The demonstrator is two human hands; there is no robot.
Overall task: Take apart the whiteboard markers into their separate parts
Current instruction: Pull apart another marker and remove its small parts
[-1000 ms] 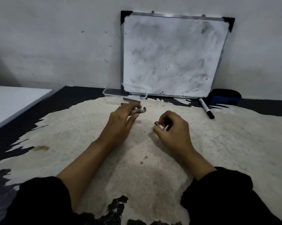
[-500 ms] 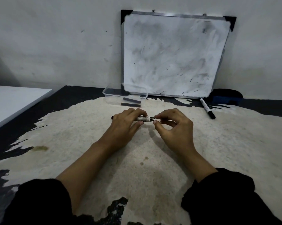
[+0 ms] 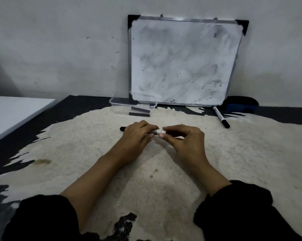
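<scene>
A whiteboard marker (image 3: 157, 131) with a white barrel lies level between both hands above the worn table. My left hand (image 3: 136, 136) wraps the barrel, and the marker's black end sticks out to the left of it. My right hand (image 3: 183, 138) pinches the barrel's right end with thumb and fingers; what sits under those fingers is hidden. A second marker (image 3: 221, 117), white with a black cap, lies on the table at the right. Two dark cylindrical marker parts (image 3: 139, 111) lie beside a clear plastic box (image 3: 115, 102).
A smudged whiteboard (image 3: 183, 61) leans on the wall behind. A blue eraser (image 3: 240, 106) sits at its right foot. A white panel (image 3: 12, 113) lies at the left edge. The table (image 3: 94, 153) has worn black and pale patches.
The hands were apart one second ago, the right one holding a small piece. They have come together, and the right hand now grips the marker's right end.
</scene>
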